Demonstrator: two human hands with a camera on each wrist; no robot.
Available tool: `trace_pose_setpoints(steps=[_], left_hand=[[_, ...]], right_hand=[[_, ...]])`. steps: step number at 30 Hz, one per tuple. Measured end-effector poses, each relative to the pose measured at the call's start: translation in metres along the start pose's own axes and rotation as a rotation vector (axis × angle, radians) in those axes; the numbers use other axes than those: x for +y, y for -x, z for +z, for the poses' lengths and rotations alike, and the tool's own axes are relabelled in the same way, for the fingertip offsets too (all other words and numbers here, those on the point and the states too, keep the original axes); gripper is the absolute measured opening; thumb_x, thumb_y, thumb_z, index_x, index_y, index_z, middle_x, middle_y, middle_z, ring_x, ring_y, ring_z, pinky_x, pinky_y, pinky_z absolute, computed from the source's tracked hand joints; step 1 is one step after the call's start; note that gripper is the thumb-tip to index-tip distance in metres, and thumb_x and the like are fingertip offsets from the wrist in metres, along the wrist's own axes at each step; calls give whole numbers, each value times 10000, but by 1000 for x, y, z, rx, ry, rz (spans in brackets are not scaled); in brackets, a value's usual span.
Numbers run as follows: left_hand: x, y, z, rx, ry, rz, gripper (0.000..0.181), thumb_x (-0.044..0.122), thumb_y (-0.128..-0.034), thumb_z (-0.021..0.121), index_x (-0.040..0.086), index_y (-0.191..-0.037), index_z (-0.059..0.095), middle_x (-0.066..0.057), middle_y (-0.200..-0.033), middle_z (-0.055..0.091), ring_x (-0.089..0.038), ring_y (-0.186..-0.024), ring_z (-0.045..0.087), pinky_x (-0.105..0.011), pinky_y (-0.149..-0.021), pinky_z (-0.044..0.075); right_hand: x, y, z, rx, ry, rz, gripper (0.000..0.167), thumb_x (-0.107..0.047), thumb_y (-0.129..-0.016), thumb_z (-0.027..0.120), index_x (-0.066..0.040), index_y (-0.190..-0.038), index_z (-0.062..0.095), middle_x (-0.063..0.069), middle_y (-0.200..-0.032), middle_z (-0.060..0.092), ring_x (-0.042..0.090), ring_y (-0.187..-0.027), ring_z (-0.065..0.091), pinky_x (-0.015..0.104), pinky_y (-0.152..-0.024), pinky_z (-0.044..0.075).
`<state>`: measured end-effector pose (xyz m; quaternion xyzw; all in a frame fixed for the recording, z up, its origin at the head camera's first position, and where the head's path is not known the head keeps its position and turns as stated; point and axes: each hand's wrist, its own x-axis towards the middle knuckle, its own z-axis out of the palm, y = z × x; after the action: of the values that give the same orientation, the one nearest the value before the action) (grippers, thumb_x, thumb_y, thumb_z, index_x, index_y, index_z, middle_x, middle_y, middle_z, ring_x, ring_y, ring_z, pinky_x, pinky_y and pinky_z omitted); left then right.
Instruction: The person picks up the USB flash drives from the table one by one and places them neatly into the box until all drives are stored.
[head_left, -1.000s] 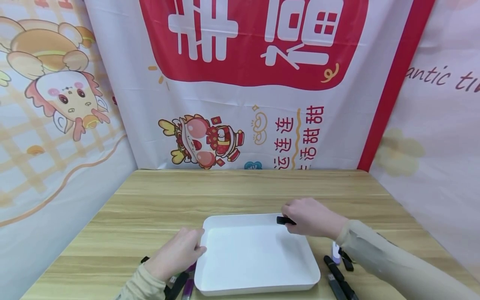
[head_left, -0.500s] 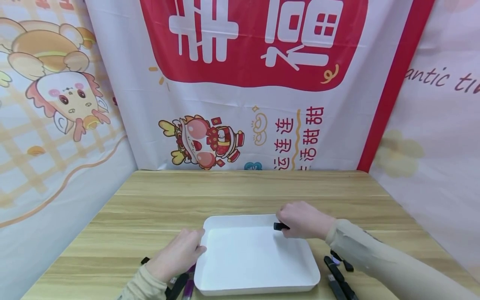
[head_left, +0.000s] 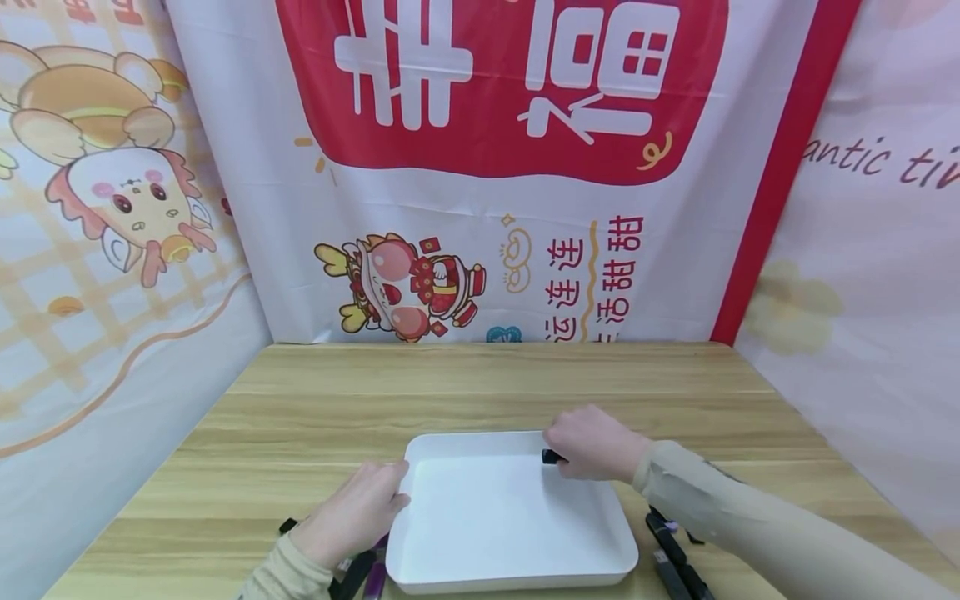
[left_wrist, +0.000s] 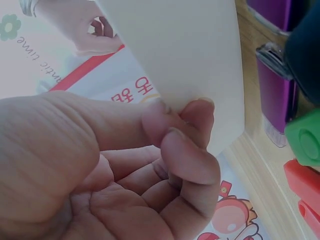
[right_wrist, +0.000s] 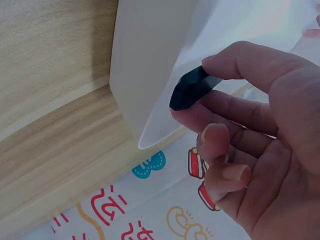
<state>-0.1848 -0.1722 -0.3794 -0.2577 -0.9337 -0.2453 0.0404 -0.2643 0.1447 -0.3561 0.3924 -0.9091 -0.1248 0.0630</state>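
A shallow white tray (head_left: 502, 525) lies on the wooden table. My left hand (head_left: 358, 510) pinches its left rim between thumb and curled fingers, close-up in the left wrist view against the white tray wall (left_wrist: 200, 50). Over the tray's far right corner is my right hand (head_left: 595, 445), pinching a small black USB stick (head_left: 552, 457) between thumb and finger. In the right wrist view this black USB stick (right_wrist: 189, 90) shows a bevelled end; the other fingers curl loosely below it. The hand covers part of the stick.
Left of the tray lie a purple USB stick (head_left: 374, 581), a black one (head_left: 352, 575), and green (left_wrist: 306, 137) and red (left_wrist: 303, 190) pieces. Several dark sticks (head_left: 667, 537) lie to the right, partly under the right sleeve (head_left: 720, 500). A printed cloth (head_left: 495, 192) hangs behind.
My right hand has moved left and slightly nearer over the tray, still pinching the black USB stick. The left hand keeps its hold on the rim.
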Motion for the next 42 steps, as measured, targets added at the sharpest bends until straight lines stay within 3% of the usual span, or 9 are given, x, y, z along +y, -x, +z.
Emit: trace_pose_setpoints(steps=[14,29,42], left_hand=[[2,2,-1,13,-10,7,166,-89,-842,664,18,-818,539,25,-643,470,-109,-553,443,-254,-467,426],[1,3,-2,-5,-1,12,155,-85,-855,653,16,-819,542,37,-640,465,-93,-552,435,-245,-470,429],[3,2,-1,-14,18,-5,140,-86,-859,649,10,-840,549,21,-663,498,-101,-574,473,-246,-481,449]], right_hand=[[-1,-4,19,17,117,-38,149,-127,-790,749,-143,-690,639,-38,-596,494,91,-480,405,222,-429,361],[-8,-3,14,10,244,-1,153,-85,-845,737,-141,-719,672,-6,-658,590,109,-506,442,258,-445,416],[-6,1,16,15,183,7,151,-46,-839,726,-151,-739,681,-11,-677,604,106,-524,461,254,-459,428]])
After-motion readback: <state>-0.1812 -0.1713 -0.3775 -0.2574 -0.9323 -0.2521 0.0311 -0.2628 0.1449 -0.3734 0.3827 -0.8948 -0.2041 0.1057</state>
